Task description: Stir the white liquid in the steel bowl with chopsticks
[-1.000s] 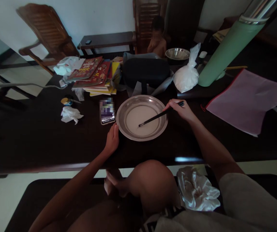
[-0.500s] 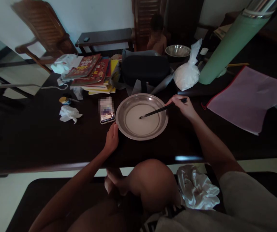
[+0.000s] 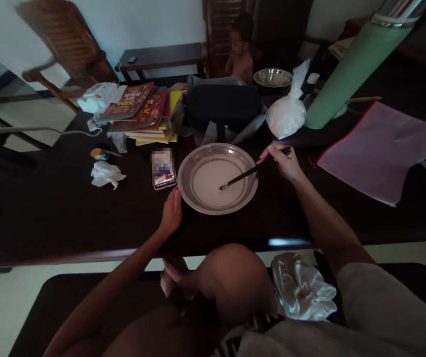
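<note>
A wide metal basin [image 3: 188, 194] stands on the dark table, with a whitish, cloudy layer covering its bottom. My left hand [image 3: 171, 212] is closed at the basin's lower-left rim; the undersides of its fingers are hidden. Over the right side of the basin, my right hand [image 3: 282, 159] grips black chopsticks [image 3: 244, 174], held close together and slanting down to the left. Their tips reach the whitish layer right of its middle, and a little white stuff clings to them. A phone [image 3: 164, 171] lies just left of the basin, its screen lit and partly blurred out.
Behind the basin sit a black case [image 3: 223, 106], stacked books [image 3: 142, 111], a knotted bag of white powder [image 3: 286, 116] and a tall green flask [image 3: 354, 74]. A crumpled tissue [image 3: 106, 174] lies left, a pink mesh pouch [image 3: 380, 148] right. Another person [image 3: 241, 49] is across the table.
The chopstick tips have moved slightly right and toward me in the basin, and my right hand has shifted a little right. My left hand stays at the rim. The person opposite has moved their head.
</note>
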### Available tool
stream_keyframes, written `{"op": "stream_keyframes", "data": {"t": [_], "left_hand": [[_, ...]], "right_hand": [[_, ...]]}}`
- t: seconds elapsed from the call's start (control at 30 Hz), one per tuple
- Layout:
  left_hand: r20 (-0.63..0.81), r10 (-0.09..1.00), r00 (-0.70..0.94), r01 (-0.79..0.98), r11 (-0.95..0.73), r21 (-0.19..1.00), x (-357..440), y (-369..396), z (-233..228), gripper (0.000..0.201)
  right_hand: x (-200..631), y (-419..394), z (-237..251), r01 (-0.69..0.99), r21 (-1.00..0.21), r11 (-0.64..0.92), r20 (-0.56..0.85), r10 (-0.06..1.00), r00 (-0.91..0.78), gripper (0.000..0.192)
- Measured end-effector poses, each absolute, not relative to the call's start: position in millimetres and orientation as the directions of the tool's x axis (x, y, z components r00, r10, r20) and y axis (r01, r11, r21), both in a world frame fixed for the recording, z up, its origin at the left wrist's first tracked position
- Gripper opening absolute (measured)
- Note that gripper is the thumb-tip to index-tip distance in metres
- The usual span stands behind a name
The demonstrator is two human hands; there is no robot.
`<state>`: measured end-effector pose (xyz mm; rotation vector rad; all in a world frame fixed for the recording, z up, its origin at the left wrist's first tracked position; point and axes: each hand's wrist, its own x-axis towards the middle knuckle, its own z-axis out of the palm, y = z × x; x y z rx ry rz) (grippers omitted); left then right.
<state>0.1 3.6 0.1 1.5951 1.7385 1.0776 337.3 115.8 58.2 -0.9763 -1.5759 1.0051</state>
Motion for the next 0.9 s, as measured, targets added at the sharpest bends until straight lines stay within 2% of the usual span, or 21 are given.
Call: {"op": "stream_keyframes", "data": {"t": [0.17,0.37,0.57,0.77,0.9], "left_hand": [[0.129,0.979,-0.155,0.548,-0.024,0.836,0.1,4.1,-0.1,0.068],[0.148,0.979,-0.143,0.546,-0.046,0.837,0.2,4.2,-1.0,0.066],[0.141,0.979,-0.147,0.553,-0.037,0.832,-0.6,3.6,-0.7,0.065],[0.13,0.981,-0.143,0.554,-0.03,0.832,-0.7,3.3,0.3,0.067],[0.133,0.981,-0.141,0.554,-0.033,0.832,0.1,3.6,1.2,0.066]], "right_hand": [[333.9,111.7,58.8,0.174,-0.911,0.374,0.299,0.889,-0.347,0.049],[340.3,118.2,54.0,0.114,-0.931,0.347,0.322,0.927,-0.191,0.049],[335.0,113.2,57.7,0.162,-0.911,0.38,0.311,0.888,-0.339,0.048],[340.0,115.8,56.6,0.11,-0.932,0.345,0.321,0.928,-0.191,0.047],[336.5,112.0,58.7,0.155,-0.919,0.362,0.301,0.9,-0.316,0.049]]}}
